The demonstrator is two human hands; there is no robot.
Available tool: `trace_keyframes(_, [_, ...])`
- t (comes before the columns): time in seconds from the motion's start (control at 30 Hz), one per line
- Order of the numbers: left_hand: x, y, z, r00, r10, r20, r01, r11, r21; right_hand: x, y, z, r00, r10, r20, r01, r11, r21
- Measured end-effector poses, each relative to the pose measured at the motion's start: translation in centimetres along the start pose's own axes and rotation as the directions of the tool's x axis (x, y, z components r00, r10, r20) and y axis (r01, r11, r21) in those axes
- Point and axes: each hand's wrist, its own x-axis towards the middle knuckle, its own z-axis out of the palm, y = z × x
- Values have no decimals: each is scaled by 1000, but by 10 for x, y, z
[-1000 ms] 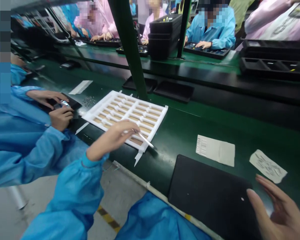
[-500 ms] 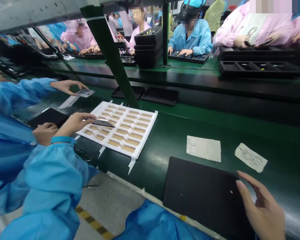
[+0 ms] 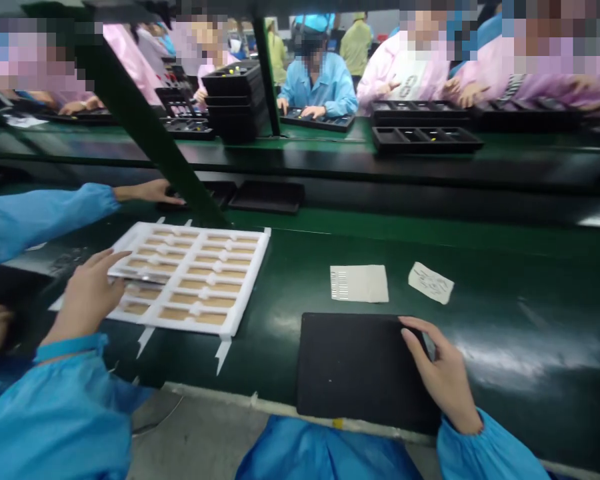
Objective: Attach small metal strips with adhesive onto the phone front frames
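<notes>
On the green tabletop [image 3: 500, 280], left hand [image 3: 87, 297] lies flat, fingers spread, on white tray [image 3: 251, 283], right hand [image 3: 443, 377] open on black mat [image 3: 355, 363].

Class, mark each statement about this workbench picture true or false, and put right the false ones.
1. The right hand rests on the black mat. True.
2. The white tray lies on top of the black mat. False: it lies on the green belt, left of the mat and apart from it.
3. A printed paper slip and a scribbled paper slip lie beyond the mat. True.
4. The left hand is picking up a paper slip. False: it lies at the white tray's left edge, far from both slips.
</notes>
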Motion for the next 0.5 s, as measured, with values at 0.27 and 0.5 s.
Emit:
trace_keyframes(0.27, [-11,167,6,990,1,140,38,960,-277,-17,-22,8,992,-83,95,83,997,5])
trace_keyframes(0.5, [-94,308,13,685,623,378,-56,563,-825,-62,-45,-9,794,-111,598,105,993,46])
